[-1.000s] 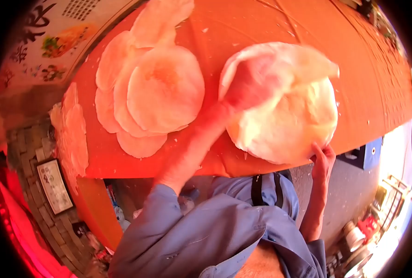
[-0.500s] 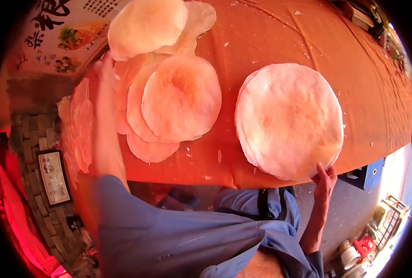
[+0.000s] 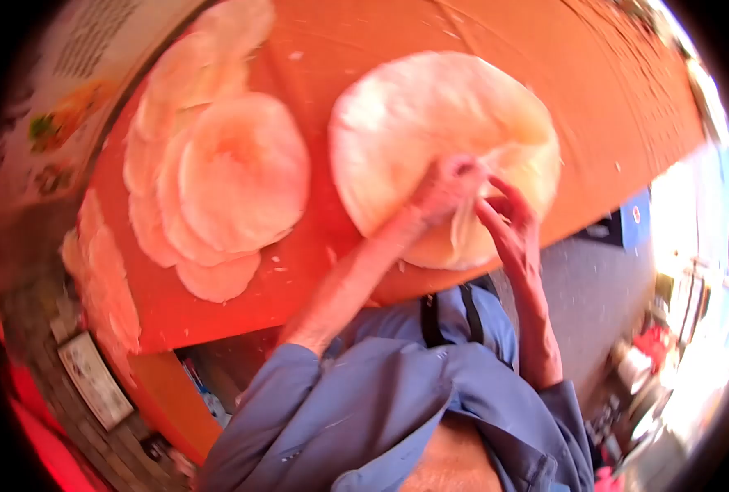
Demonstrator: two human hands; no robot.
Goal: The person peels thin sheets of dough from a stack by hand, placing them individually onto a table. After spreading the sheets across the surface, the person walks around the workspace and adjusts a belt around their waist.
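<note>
Left edge of orange cloth-covered counter (image 3: 619,107): several pale pink round thin sheets (image 3: 106,275) hang over it. Motion blur here.

Left half, toward the near edge: fan of overlapping pinkish round sheets (image 3: 233,176), lying flat. White crumbs (image 3: 278,266) scattered just beside it.

Middle, at the near edge: tall stack of cream-white round thin sheets (image 3: 413,115), its near rim jutting slightly past the counter edge.

Left hand (image 3: 448,182): fingers curled together, apparently pinching the near rim of the top sheet (image 3: 463,238), which peels up in a fold. Blur hides the exact grip. Blue sleeve (image 3: 299,410) behind it.

Right hand (image 3: 512,234): fingers spread, tips against the near rim of the stack, just right of the fold.

Risks, as I judge them:
- Sheets look thin and brittle, so a hard pinch could crack or tear the rim of the top sheet.
- Two sheets may come up stuck together if the right hand does not hold the lower ones down.
- The stack overhangs the near edge, so a pull toward the body could drag it off.

Relation: top sheet sits in the left hand and touches the right fingers. The stack lies directly under and beyond both hands, well apart from the fan.
</note>
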